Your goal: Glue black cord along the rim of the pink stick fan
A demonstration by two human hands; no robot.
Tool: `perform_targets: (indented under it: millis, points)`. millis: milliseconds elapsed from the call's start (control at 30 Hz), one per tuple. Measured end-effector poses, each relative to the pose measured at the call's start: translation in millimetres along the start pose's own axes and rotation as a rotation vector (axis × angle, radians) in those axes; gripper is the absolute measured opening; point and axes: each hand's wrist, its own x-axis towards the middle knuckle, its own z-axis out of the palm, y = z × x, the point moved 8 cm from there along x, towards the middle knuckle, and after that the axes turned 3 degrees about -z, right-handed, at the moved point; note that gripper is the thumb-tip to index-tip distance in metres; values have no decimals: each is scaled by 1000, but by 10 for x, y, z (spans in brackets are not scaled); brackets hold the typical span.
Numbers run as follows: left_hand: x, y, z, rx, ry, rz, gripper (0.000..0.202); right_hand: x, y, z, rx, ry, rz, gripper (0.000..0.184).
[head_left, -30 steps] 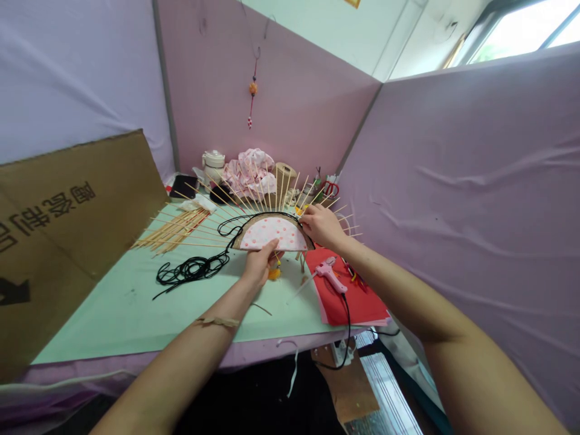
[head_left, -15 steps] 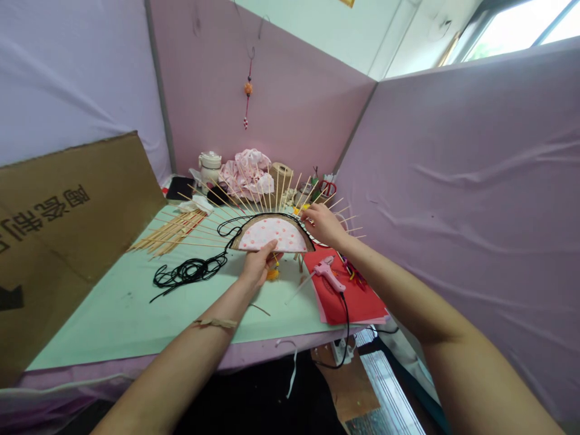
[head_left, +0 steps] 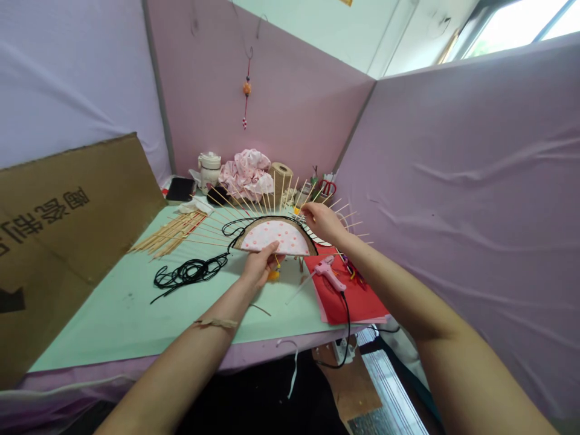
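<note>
My left hand (head_left: 259, 264) grips the bottom edge of a half-round fan piece (head_left: 273, 237) covered in pink dotted cloth, with several thin bamboo sticks (head_left: 212, 201) fanning out from it. My right hand (head_left: 322, 222) pinches a black cord (head_left: 254, 220) against the fan's upper right rim. The cord runs along the rim and trails left into a loose black tangle (head_left: 188, 272) on the green table top (head_left: 131, 308).
A pink glue gun (head_left: 330, 274) lies on red sheets (head_left: 351, 299) at the right. A bundle of bamboo sticks (head_left: 170, 234) lies left. A cardboard sheet (head_left: 67, 229) leans at far left. Pink cloth (head_left: 247, 169), a white pot (head_left: 209, 168) and twine roll (head_left: 281, 175) stand behind.
My right hand has slid a little up and left along the fan's rim with the cord. The left hand keeps its hold; the view shifted slightly.
</note>
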Motion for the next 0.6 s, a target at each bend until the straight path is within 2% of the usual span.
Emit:
perform_targets:
  millis: [200,367,467,600]
  points:
    - [-12,-5,16,4,2,-2,30,-102,-42,8,-49,-24,-126,25]
    - [10,-7,7,14,2,8,33,-172,-113,109,-111,-101,-193,25]
    - [13,7,10,12,-12,20,34,-162,-64,145,-49,-70,-144,25]
    - [7,8,21,2,-23,14,32,-146,120,112,94,15,9,27]
